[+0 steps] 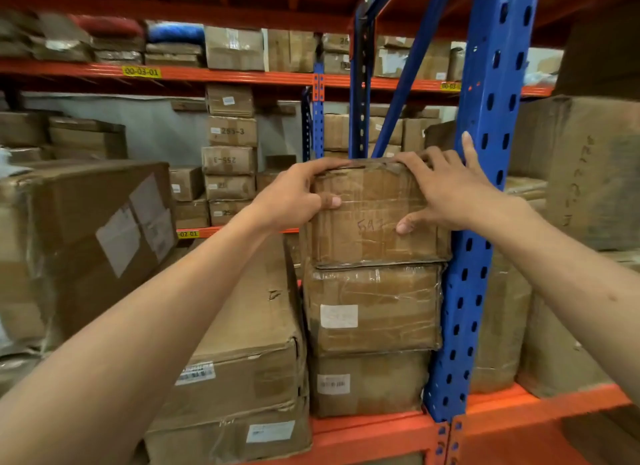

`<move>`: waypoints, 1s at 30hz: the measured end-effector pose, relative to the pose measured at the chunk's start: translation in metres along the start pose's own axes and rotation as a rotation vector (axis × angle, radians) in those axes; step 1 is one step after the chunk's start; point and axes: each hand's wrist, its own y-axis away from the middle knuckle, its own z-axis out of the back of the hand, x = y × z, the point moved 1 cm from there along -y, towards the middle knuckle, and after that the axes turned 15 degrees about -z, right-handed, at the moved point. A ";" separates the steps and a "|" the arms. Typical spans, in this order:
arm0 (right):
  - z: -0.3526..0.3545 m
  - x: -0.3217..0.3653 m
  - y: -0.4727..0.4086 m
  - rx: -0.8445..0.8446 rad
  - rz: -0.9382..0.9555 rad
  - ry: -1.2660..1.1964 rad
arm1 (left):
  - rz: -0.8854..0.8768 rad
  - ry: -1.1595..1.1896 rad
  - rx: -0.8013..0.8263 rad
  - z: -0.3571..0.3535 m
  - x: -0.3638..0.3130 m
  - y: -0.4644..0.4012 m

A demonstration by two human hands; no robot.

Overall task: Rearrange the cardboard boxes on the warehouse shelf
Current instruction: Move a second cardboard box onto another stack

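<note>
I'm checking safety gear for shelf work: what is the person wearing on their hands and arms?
Nothing shows: the left hand and right hand have no gloves, and both forearms are uncovered up to the picture's edge. No sleeves, watch, rings or wristbands are visible.

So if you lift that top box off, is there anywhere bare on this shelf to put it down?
Hardly. The only bare patch is the orange shelf edge right of the blue post, in front of the boxes there. Left of the stack the big carton presses close. Both hands grip the top box.

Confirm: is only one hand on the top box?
No, the left hand and the right hand both grip the top box.
</note>
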 end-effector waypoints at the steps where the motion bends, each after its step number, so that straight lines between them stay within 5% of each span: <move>1: 0.001 0.000 -0.001 0.015 -0.002 -0.003 | -0.007 -0.034 -0.009 -0.001 -0.003 0.003; 7: 0.026 0.033 -0.002 0.174 -0.007 -0.100 | 0.047 -0.122 -0.165 0.001 -0.006 0.057; 17: 0.112 0.251 0.011 0.182 0.559 -0.541 | 0.052 -0.652 -0.812 0.131 0.008 0.235; 20: 0.132 0.322 0.019 0.176 0.685 -0.591 | 0.232 -0.778 -0.927 0.166 0.014 0.287; 25: 0.154 0.433 0.035 0.181 0.776 -0.545 | 0.664 -0.550 -0.766 0.205 0.044 0.337; 30: 0.141 0.485 0.035 0.122 0.859 -0.323 | 0.723 -0.303 -0.636 0.214 0.069 0.345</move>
